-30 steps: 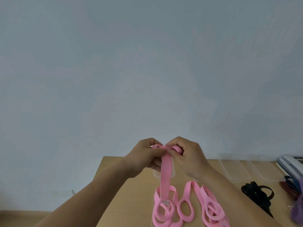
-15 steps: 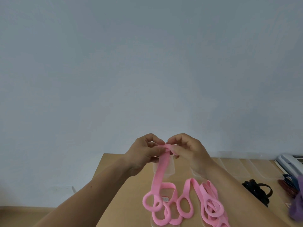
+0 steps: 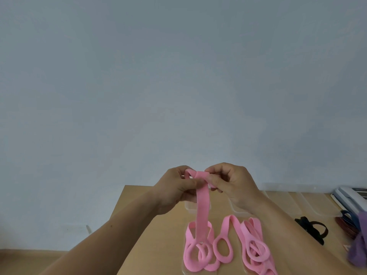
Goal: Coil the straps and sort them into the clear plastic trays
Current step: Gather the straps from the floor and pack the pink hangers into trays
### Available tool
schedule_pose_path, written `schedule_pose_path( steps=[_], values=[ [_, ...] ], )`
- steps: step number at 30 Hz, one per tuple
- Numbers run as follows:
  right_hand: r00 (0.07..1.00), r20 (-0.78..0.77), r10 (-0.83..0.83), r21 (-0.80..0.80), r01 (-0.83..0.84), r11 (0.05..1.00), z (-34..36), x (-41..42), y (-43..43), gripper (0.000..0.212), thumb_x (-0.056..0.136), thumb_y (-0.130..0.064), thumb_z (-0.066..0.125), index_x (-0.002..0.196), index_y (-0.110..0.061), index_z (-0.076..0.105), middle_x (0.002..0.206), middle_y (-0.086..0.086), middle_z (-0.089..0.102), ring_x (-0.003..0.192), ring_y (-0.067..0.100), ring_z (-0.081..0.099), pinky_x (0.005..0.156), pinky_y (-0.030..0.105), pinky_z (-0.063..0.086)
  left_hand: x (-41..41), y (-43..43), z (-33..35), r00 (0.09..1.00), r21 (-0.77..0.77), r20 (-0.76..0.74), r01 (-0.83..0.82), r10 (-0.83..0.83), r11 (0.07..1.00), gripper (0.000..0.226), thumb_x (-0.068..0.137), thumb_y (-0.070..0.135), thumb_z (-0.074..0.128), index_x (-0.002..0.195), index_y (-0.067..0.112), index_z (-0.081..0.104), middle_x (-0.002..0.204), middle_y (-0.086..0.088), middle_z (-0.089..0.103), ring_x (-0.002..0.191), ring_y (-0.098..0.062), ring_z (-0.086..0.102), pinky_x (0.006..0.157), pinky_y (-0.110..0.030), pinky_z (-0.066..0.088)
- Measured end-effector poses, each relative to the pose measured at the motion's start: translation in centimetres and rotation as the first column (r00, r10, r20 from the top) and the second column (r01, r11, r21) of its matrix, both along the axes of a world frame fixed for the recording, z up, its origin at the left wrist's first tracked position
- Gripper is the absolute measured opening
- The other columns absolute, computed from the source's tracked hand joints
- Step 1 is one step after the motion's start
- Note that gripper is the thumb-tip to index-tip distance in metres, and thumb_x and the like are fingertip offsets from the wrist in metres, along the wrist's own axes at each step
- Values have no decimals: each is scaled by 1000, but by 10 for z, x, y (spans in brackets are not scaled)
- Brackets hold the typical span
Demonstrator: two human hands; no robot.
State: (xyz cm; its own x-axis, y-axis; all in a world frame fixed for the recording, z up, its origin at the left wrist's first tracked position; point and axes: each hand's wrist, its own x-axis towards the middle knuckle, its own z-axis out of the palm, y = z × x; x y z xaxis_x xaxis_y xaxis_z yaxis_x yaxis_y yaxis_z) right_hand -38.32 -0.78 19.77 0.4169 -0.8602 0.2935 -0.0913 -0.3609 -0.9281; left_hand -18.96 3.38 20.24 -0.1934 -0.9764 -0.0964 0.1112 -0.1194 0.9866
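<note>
A pink strap [image 3: 203,207] hangs from both hands, which are raised above the wooden table [image 3: 158,245]. My left hand [image 3: 176,188] pinches the strap's top end, and my right hand [image 3: 231,182] holds the small coil started there. The rest of the strap lies in loose loops [image 3: 222,248] on the table below. Clear plastic trays [image 3: 294,199] stand in a row along the table's back edge, partly hidden behind my hands.
A black strap [image 3: 311,230] lies at the right. Dark red and blue coils [image 3: 346,223] and a purple strap [image 3: 357,249] sit at the right edge. A white device [image 3: 349,197] is at the back right. A plain wall fills the background.
The hanging strap has swung back to hang straight, and the loops on the table have shifted. The coil at the top has been turned further between my fingers.
</note>
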Motion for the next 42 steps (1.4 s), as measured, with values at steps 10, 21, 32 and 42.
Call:
schedule_pose_path(
  steps=[10,21,32,42],
  values=[
    [969,-157,-191,-571,69,818,-8,5,-1,11,87,-8,71,95,-15,70,83,-17,62,74,2,57,67,12,44,-1,-5,1,989,119,-131,78,-62,990,31,93,7,59,122,-3,65,127,-33,60,123,-48,54,104,-50,48],
    [997,-58,-44,-119,37,992,-13,8,0,24,84,-7,74,92,-29,70,86,-11,66,72,26,61,63,25,51,4,-1,1,986,108,-163,-19,36,994,28,77,7,80,99,1,63,102,-24,69,88,-35,71,77,-39,59],
    [999,-34,23,175,-17,985,-2,16,-3,7,91,-17,68,94,-10,70,73,6,72,66,22,69,57,25,52,11,2,-8,992,-77,61,-110,115,991,32,83,-6,73,110,6,62,101,-21,63,83,-30,71,77,-39,60],
    [992,-129,6,45,0,999,-2,16,-3,8,91,-22,70,91,-13,71,75,-4,73,63,8,67,58,17,50,11,2,-6,985,-90,159,-59,73,994,24,86,6,74,106,-4,65,99,-18,74,91,-32,73,84,-43,60]
  ],
)
